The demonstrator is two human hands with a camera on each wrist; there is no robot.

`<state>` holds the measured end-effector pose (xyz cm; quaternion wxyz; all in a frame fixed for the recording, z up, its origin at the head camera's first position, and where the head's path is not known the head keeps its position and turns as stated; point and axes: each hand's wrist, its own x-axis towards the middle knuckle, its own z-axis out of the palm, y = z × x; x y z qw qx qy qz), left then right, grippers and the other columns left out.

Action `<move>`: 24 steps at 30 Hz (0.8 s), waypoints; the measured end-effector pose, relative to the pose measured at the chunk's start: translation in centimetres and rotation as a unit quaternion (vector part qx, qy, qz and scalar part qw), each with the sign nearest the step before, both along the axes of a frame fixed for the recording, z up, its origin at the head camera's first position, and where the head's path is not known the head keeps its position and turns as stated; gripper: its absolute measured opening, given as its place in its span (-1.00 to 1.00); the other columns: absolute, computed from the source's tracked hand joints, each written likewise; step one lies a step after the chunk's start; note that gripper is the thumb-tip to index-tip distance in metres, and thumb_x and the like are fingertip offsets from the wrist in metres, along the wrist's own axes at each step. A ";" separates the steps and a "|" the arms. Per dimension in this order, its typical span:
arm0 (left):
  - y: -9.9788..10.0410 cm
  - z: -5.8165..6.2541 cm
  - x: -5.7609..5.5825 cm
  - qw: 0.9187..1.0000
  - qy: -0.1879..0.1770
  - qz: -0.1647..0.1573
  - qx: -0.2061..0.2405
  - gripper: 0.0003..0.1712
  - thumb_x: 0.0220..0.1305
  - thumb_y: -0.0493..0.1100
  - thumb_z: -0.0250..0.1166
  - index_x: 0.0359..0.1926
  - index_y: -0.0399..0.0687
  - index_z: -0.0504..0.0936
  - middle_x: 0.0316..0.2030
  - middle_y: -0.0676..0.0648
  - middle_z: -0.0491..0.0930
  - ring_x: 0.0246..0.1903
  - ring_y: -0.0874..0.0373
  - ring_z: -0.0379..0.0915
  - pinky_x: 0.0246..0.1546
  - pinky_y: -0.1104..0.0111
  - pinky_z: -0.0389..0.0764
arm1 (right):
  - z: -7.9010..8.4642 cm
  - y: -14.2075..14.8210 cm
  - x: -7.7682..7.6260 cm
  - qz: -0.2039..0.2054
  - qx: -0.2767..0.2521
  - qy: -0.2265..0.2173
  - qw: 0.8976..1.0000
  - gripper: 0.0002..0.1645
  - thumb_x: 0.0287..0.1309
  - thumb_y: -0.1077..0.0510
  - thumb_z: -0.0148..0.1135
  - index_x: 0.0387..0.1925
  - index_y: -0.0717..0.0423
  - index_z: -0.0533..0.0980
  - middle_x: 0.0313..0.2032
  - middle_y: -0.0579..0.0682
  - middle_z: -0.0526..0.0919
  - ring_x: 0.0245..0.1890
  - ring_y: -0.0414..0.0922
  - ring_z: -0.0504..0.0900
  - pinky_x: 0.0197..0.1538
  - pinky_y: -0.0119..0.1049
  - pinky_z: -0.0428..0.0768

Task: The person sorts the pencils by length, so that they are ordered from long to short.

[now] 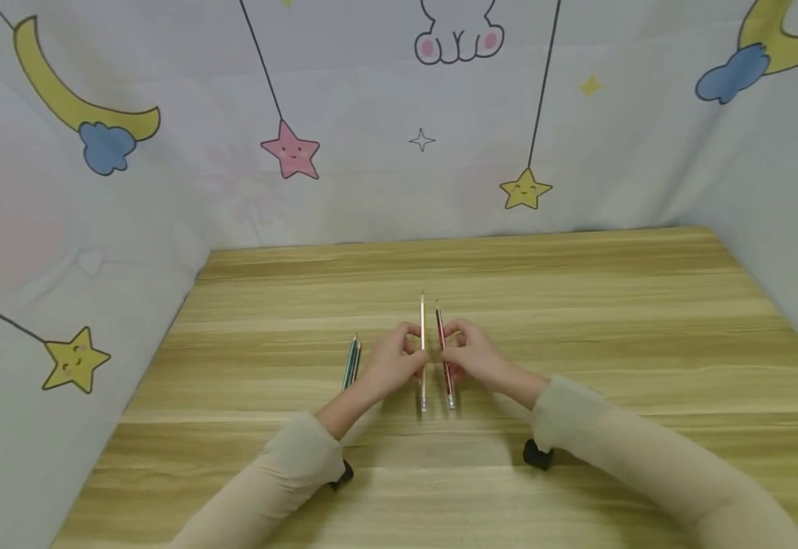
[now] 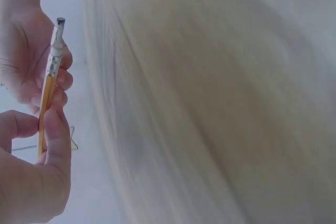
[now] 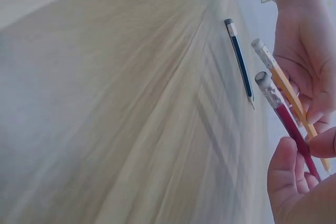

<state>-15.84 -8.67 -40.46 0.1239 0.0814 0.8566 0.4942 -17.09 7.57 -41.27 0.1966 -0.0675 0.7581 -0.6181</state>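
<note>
Between thumb and fingers my left hand (image 1: 392, 360) pinches a yellow pencil (image 1: 423, 320), its tip pointing away and its eraser end toward me. A dark red pencil (image 1: 448, 374) is pinched the same way by my right hand (image 1: 477, 357), just right of the yellow one. The two pencils run side by side with a narrow gap, their eraser ends about level in the head view. From the right wrist, the red pencil (image 3: 287, 120) and yellow pencil (image 3: 287, 88) show worn erasers in silvery metal bands. Shadows fall on the table beneath them.
Two dark green pencils (image 1: 352, 362) lie close together on the wooden table (image 1: 577, 305), left of my left hand and partly hidden by it. A patterned cloth (image 1: 385, 191) stands behind the table and along both sides.
</note>
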 end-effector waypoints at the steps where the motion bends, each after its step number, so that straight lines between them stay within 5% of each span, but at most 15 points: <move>1: 0.3 0.0 0.1 1.000 -0.008 -0.003 0.016 -0.56 0.00 -0.32 0.06 0.00 -0.19 0.34 -0.51 -0.10 0.53 -0.63 0.08 0.51 -0.63 0.41 0.51 | 0.0 0.3 0.1 0.003 -0.011 -0.003 1.000 -0.61 -0.06 0.41 -0.02 -0.10 0.36 0.23 -0.64 -0.07 0.39 -0.71 -0.23 0.40 -0.62 -0.41 0.46; 10: 2.3 -0.7 0.9 0.992 -0.065 -0.005 0.108 -0.57 0.08 -0.34 0.10 0.04 -0.20 0.32 -0.41 -0.11 0.48 -0.59 0.16 0.48 -0.51 0.23 0.60 | 0.1 2.1 1.3 0.017 -0.058 -0.019 0.998 -0.67 -0.03 0.44 -0.04 -0.15 0.32 0.19 -0.61 -0.07 0.40 -0.69 -0.22 0.41 -0.58 -0.41 0.48; 24: 3.4 -1.3 1.3 0.992 -0.063 -0.017 0.112 -0.63 0.07 -0.35 0.13 -0.05 -0.22 0.35 -0.47 -0.08 0.47 -0.63 0.21 0.44 -0.59 0.35 0.57 | -0.3 3.1 2.6 0.023 -0.054 -0.029 0.998 -0.61 -0.02 0.41 -0.02 -0.09 0.38 0.19 -0.58 -0.07 0.43 -0.68 -0.23 0.43 -0.57 -0.42 0.50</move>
